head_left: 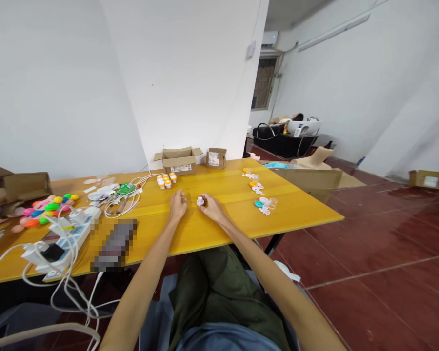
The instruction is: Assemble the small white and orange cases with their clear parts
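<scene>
My right hand [211, 206] rests on the yellow table [227, 224] with its fingers pinched on a small white piece [200, 201]. My left hand [177, 204] lies flat on the table just to the left of that piece, fingers stretched out, holding nothing. Behind the hands stands a cluster of small orange-and-white pieces [166, 180]. To the right lie more small white, orange and teal pieces [260, 197] in a loose row.
An open cardboard box [179, 161] and a smaller one [216, 158] stand at the table's back edge. At the left are colourful round pieces [47, 209], a power strip [69, 234] with white cables, and a blurred-out object. The red floor holds more cardboard.
</scene>
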Demonstrator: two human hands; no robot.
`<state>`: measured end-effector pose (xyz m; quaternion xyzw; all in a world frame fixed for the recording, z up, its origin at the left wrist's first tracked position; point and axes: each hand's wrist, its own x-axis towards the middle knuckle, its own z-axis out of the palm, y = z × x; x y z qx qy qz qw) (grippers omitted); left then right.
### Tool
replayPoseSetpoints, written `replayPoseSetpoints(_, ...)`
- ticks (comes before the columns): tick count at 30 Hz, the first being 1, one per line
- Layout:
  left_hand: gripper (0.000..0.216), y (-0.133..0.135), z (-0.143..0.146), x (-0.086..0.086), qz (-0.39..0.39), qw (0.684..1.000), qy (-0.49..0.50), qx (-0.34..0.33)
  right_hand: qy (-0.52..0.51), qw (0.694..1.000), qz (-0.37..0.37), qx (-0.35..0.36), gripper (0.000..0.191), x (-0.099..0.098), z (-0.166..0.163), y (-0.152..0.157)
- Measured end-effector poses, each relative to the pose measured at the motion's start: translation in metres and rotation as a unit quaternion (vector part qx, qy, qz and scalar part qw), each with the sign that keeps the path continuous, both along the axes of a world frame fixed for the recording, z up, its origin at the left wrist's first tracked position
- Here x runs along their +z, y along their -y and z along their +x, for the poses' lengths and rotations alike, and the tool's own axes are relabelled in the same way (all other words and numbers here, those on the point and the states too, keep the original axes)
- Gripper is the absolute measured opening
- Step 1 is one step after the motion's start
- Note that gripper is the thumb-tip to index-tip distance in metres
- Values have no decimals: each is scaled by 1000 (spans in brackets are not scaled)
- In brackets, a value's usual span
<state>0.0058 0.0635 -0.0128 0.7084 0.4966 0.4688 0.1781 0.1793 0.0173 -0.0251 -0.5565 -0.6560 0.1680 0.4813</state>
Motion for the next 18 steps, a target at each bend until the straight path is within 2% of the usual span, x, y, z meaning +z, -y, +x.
replayPoseSetpoints(6, 23, 5, 4, 8, -10, 995, 54, -79, 11, 999, 6, 34, 31, 1, 2, 1)
replayPoseSetpoints(11, 32, 19, 15, 20, -25, 985, 89, -147, -8, 999, -7, 53, 32, 6, 0, 4)
replayPoseSetpoints(18, 33, 30, 22, 24, -11, 981, 30, -192, -52, 995, -17, 82, 31, 13, 0, 10)
